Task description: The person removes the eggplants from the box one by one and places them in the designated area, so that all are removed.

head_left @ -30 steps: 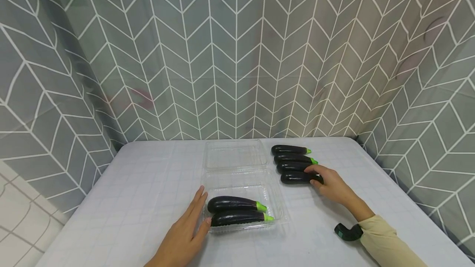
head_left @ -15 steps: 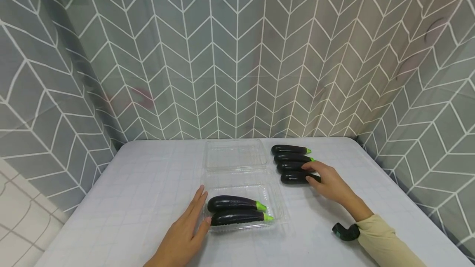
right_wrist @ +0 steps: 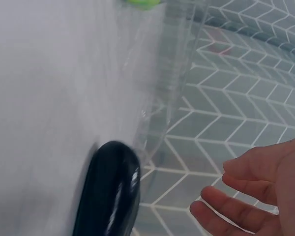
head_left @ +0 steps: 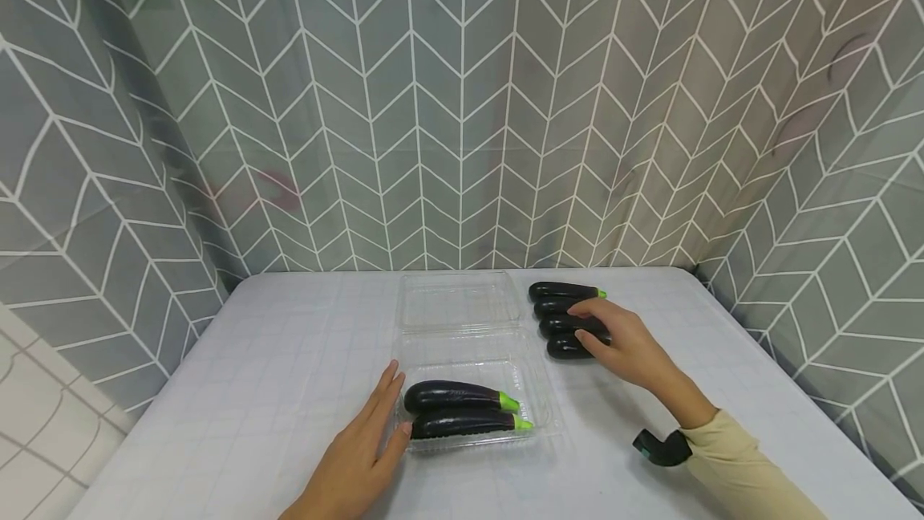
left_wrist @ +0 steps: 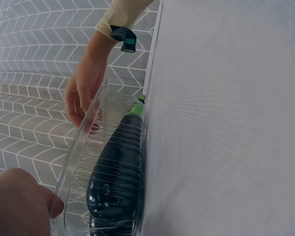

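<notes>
The right hand (head_left: 626, 341), fingers parted and empty, hung over four glossy black oblong eggplants (head_left: 566, 347) beside a clear plastic box (head_left: 469, 445); the straight-fingered left hand (head_left: 357, 448) touched it. Probably firm, slippery, they suited mid-body pinching.

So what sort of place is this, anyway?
Probably a makeshift indoor tabletop workspace: a white-topped table, patterned fabric hung behind it and at both sides, and an open clear plastic container with two eggplants inside.

Eggplants (head_left: 557, 326) right, container (head_left: 472, 368) left (two inside)
</notes>
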`<action>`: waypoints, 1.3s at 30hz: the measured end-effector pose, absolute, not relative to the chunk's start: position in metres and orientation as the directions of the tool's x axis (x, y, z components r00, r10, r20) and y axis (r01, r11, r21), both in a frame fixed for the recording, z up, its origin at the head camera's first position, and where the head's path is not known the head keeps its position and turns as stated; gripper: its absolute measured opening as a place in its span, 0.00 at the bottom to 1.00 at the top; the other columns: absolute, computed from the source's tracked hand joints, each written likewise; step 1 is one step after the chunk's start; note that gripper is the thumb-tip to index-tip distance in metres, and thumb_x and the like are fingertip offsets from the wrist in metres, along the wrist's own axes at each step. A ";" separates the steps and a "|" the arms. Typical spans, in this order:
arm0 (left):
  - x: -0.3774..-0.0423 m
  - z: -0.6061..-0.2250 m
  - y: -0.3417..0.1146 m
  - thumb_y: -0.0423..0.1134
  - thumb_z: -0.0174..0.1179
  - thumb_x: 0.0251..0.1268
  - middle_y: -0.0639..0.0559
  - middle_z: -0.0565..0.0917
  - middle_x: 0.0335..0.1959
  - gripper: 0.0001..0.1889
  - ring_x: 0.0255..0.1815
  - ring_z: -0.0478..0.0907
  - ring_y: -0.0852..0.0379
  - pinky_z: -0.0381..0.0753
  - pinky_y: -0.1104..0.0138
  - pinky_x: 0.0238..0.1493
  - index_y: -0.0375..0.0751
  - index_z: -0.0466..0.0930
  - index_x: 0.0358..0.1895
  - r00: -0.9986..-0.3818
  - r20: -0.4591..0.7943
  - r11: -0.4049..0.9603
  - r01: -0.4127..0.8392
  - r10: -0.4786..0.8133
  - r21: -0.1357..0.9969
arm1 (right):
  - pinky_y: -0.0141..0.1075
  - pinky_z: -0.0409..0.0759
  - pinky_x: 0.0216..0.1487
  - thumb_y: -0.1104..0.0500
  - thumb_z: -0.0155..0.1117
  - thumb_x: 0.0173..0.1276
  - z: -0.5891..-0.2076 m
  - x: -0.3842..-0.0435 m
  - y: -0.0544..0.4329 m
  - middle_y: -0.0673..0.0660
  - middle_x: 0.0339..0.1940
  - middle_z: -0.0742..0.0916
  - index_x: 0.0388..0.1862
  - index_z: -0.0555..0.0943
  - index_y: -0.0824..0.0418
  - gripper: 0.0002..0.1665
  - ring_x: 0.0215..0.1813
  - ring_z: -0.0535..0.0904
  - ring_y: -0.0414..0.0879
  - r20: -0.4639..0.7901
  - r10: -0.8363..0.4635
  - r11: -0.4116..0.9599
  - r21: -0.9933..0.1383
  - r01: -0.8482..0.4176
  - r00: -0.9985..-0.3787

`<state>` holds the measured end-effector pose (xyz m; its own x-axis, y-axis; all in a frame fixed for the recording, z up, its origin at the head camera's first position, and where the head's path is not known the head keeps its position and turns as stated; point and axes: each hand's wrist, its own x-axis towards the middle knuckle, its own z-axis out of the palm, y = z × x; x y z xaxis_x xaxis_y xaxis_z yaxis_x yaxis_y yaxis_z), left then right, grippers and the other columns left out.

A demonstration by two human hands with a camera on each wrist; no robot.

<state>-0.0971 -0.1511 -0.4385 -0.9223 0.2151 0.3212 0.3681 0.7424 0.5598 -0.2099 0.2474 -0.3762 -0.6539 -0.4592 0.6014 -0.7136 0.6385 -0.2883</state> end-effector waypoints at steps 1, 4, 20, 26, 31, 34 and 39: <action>-0.097 -0.439 -0.151 0.48 0.56 0.81 0.62 0.50 0.84 0.34 0.76 0.65 0.51 0.74 0.46 0.67 0.47 0.57 0.84 -0.923 0.319 0.742 0.367 0.215 0.561 | 0.55 0.81 0.53 0.73 0.71 0.65 -0.375 -0.209 0.246 0.58 0.52 0.87 0.54 0.83 0.68 0.19 0.55 0.84 0.56 0.598 -0.461 0.636 -0.293 -0.714 -0.656; -0.097 -0.439 -0.151 0.48 0.56 0.81 0.60 0.50 0.85 0.34 0.76 0.65 0.49 0.74 0.45 0.67 0.46 0.57 0.84 -0.925 0.311 0.742 0.364 0.218 0.563 | 0.55 0.81 0.54 0.72 0.71 0.65 -0.371 -0.208 0.240 0.58 0.53 0.87 0.54 0.83 0.67 0.18 0.57 0.83 0.56 0.586 -0.464 0.634 -0.303 -0.712 -0.664; -0.097 -0.438 -0.151 0.48 0.55 0.81 0.59 0.50 0.85 0.34 0.77 0.64 0.49 0.73 0.44 0.67 0.47 0.56 0.84 -0.932 0.292 0.739 0.350 0.215 0.575 | 0.51 0.84 0.55 0.69 0.72 0.67 -0.366 -0.198 0.206 0.54 0.55 0.87 0.57 0.83 0.64 0.19 0.59 0.83 0.51 0.549 -0.534 0.579 -0.317 -0.751 -0.643; -0.097 -0.438 -0.151 0.48 0.56 0.81 0.61 0.49 0.85 0.34 0.76 0.64 0.49 0.74 0.45 0.66 0.45 0.57 0.84 -0.926 0.309 0.740 0.364 0.219 0.566 | 0.49 0.84 0.55 0.69 0.73 0.66 -0.369 -0.195 0.194 0.54 0.54 0.87 0.57 0.83 0.64 0.20 0.59 0.83 0.50 0.539 -0.579 0.539 -0.311 -0.783 -0.612; -0.096 -0.439 -0.151 0.49 0.55 0.82 0.60 0.50 0.85 0.34 0.76 0.66 0.48 0.75 0.44 0.65 0.45 0.58 0.84 -0.921 0.322 0.739 0.373 0.220 0.562 | 0.47 0.84 0.56 0.69 0.72 0.67 -0.371 -0.194 0.184 0.54 0.55 0.87 0.57 0.82 0.64 0.20 0.59 0.83 0.49 0.524 -0.608 0.501 -0.329 -0.800 -0.596; -0.096 -0.439 -0.151 0.49 0.55 0.82 0.60 0.50 0.85 0.34 0.76 0.66 0.48 0.76 0.44 0.65 0.45 0.58 0.83 -0.921 0.323 0.739 0.373 0.220 0.561 | 0.47 0.84 0.57 0.69 0.72 0.67 -0.371 -0.192 0.180 0.54 0.55 0.87 0.57 0.82 0.63 0.20 0.59 0.83 0.49 0.509 -0.616 0.493 -0.347 -0.798 -0.602; -0.096 -0.439 -0.151 0.48 0.56 0.81 0.60 0.50 0.85 0.34 0.76 0.66 0.48 0.75 0.45 0.65 0.45 0.58 0.83 -0.922 0.320 0.741 0.370 0.219 0.560 | 0.48 0.83 0.58 0.69 0.73 0.66 -0.372 -0.191 0.174 0.55 0.55 0.87 0.58 0.81 0.64 0.21 0.59 0.83 0.50 0.487 -0.637 0.482 -0.352 -0.802 -0.597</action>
<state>-0.0965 -0.1508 -0.4386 -0.9219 0.2189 0.3197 0.3701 0.7415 0.5596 -0.1906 0.1737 -0.3722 -0.5969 -0.6374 0.4872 -0.8022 0.4823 -0.3520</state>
